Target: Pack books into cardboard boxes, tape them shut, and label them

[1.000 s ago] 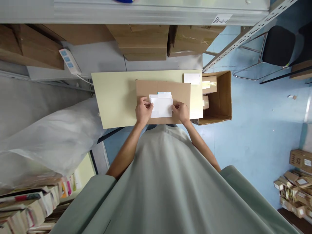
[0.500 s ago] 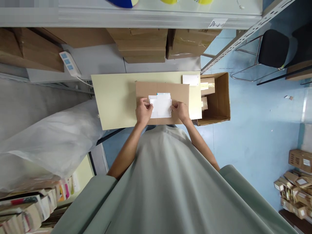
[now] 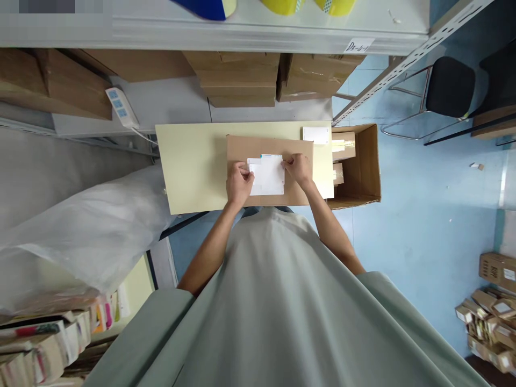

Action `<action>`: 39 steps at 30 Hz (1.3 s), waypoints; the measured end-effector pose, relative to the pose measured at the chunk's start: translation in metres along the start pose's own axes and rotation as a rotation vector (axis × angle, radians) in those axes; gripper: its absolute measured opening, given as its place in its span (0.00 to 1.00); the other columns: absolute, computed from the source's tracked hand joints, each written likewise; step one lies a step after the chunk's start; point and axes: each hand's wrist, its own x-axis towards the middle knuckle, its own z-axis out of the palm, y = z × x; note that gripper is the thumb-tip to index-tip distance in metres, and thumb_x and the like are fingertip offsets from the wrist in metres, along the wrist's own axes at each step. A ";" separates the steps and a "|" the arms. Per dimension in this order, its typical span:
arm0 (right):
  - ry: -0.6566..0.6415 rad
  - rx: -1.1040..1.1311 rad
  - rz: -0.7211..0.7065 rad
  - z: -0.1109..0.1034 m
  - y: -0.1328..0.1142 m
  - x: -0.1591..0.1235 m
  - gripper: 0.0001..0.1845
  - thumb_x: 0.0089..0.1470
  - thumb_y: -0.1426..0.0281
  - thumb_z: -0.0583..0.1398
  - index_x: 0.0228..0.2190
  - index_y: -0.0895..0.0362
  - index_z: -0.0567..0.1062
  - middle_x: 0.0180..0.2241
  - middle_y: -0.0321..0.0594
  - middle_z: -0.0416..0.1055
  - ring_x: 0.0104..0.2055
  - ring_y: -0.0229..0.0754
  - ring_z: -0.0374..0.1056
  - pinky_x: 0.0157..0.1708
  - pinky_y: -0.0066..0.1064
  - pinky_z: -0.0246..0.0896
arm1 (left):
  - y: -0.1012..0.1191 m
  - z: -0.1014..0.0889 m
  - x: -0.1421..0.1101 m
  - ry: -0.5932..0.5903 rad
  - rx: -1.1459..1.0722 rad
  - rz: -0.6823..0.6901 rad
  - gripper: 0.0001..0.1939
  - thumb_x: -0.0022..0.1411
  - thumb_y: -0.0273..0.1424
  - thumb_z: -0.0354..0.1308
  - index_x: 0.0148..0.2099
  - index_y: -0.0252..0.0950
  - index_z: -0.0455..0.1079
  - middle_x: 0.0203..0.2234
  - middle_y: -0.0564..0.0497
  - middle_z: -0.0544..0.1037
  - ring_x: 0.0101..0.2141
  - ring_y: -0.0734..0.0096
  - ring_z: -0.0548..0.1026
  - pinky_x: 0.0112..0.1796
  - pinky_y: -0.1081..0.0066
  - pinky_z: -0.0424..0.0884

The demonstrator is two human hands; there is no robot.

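A flat brown cardboard piece [image 3: 296, 193] lies on a pale yellow table [image 3: 193, 161]. A white label sheet [image 3: 268, 176] with a teal strip at its far edge rests on the cardboard. My left hand [image 3: 238, 183] pinches the sheet's left edge with curled fingers. My right hand [image 3: 298, 166] pinches the sheet's far right corner. A smaller white paper [image 3: 315, 134] lies at the table's far right corner.
An open cardboard box [image 3: 365, 166] with small cartons stands on the blue floor right of the table. Shelving with stacked cardboard boxes [image 3: 242, 75] is behind. A power strip [image 3: 121, 106] and a big plastic bag [image 3: 80, 226] lie left. A black chair [image 3: 449, 86] stands far right.
My right hand has moved from the sheet's right edge up to its far right corner. My left hand has stayed on the left edge.
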 end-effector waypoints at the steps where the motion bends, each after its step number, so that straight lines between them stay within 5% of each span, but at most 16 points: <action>1: 0.008 -0.018 0.001 0.000 -0.001 0.001 0.10 0.66 0.68 0.68 0.30 0.54 0.82 0.38 0.48 0.84 0.40 0.52 0.77 0.45 0.42 0.71 | 0.000 0.000 0.000 0.001 -0.001 0.000 0.19 0.64 0.26 0.68 0.55 0.43 0.70 0.37 0.51 0.84 0.41 0.58 0.83 0.52 0.58 0.77; 11: -0.174 -0.197 0.011 0.009 0.004 -0.057 0.07 0.66 0.70 0.69 0.33 0.53 0.84 0.40 0.48 0.87 0.44 0.54 0.81 0.45 0.39 0.70 | 0.000 0.000 -0.001 -0.014 -0.037 -0.004 0.19 0.65 0.25 0.68 0.55 0.43 0.71 0.39 0.49 0.84 0.42 0.56 0.83 0.53 0.57 0.76; 20: -0.080 -0.136 -0.032 0.009 -0.023 -0.019 0.07 0.70 0.70 0.66 0.38 0.55 0.86 0.42 0.49 0.87 0.45 0.52 0.81 0.48 0.39 0.71 | 0.004 -0.004 0.000 -0.032 -0.033 -0.032 0.18 0.66 0.25 0.69 0.56 0.42 0.72 0.40 0.48 0.85 0.42 0.56 0.84 0.53 0.57 0.76; 29: -0.341 -0.441 -0.115 0.040 -0.063 -0.047 0.12 0.75 0.67 0.63 0.47 0.57 0.87 0.52 0.54 0.87 0.55 0.54 0.82 0.55 0.37 0.74 | 0.001 -0.008 -0.004 -0.077 0.023 0.001 0.19 0.72 0.28 0.66 0.62 0.41 0.71 0.46 0.48 0.87 0.43 0.62 0.85 0.52 0.62 0.78; 39: -0.244 -0.340 -0.135 0.048 -0.075 -0.027 0.11 0.75 0.69 0.61 0.48 0.57 0.86 0.52 0.50 0.86 0.54 0.53 0.82 0.53 0.37 0.74 | -0.009 0.005 -0.020 0.045 -0.041 0.110 0.35 0.71 0.23 0.64 0.75 0.40 0.61 0.45 0.48 0.86 0.40 0.65 0.83 0.49 0.63 0.81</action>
